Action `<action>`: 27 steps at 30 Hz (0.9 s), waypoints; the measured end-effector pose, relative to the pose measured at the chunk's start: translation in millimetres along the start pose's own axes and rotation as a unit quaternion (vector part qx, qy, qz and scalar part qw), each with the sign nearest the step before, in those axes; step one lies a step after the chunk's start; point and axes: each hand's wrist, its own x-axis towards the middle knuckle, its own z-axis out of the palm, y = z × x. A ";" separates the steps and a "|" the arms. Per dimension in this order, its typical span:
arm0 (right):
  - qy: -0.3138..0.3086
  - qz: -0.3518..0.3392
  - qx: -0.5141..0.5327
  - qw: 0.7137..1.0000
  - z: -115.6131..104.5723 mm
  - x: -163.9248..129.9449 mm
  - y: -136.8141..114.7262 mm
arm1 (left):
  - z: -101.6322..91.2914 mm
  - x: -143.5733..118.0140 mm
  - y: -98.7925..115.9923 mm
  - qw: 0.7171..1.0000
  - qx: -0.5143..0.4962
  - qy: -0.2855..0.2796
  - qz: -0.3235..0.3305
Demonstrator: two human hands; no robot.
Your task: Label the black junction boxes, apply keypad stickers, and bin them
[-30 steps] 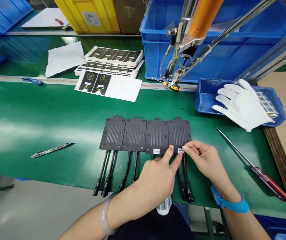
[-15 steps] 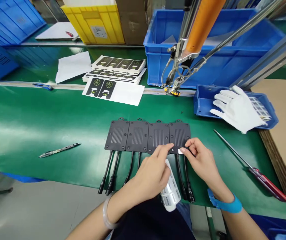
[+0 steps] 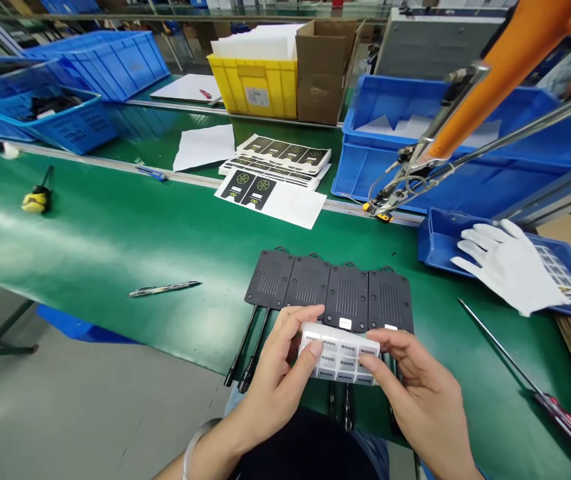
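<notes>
My left hand [image 3: 285,367] pinches the left side of a sheet of small labels [image 3: 338,360] printed "8000". At its right edge, the thumb and fingers of my right hand [image 3: 410,380] close on the same sheet. Just beyond it, several flat black boxes [image 3: 348,293] with screws and ribbed grooves lie side by side on the green bench. Two of these carry a white label near the lower edge, one being this label [image 3: 345,324] on the third box. Black cables [image 3: 248,353] run from the boxes toward me, partly hidden by my hands and the sheet.
A pen [image 3: 164,289] lies to the left, a long screwdriver [image 3: 530,387] to the right. A white glove [image 3: 510,263] drapes over a small blue bin [image 3: 435,233]. Printed sheets [image 3: 275,193] are stacked behind, and an orange-handled tool [image 3: 495,87] hangs at upper right.
My right hand has left the rightmost box, where a white label now shows. The label sheet has come up from below my left hand and is now between both hands. The view has shifted left.
</notes>
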 end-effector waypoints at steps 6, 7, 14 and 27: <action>0.042 -0.072 -0.068 0.994 9.8 9.2 -11.9 | -10.9 -5.1 -3.1 0.993 -0.110 -0.004 -0.046; 0.038 -0.080 -0.073 0.993 11.7 10.7 -14.2 | -11.9 -5.9 -4.5 0.990 -0.127 -0.002 -0.060; 0.008 -0.042 -0.041 0.998 26.5 11.6 -14.3 | -20.4 -13.4 -16.1 0.988 -0.125 0.062 -0.061; -0.068 -0.148 -0.069 0.984 30.2 24.4 -20.0 | -39.6 -21.5 -15.7 0.990 -0.069 0.123 -0.007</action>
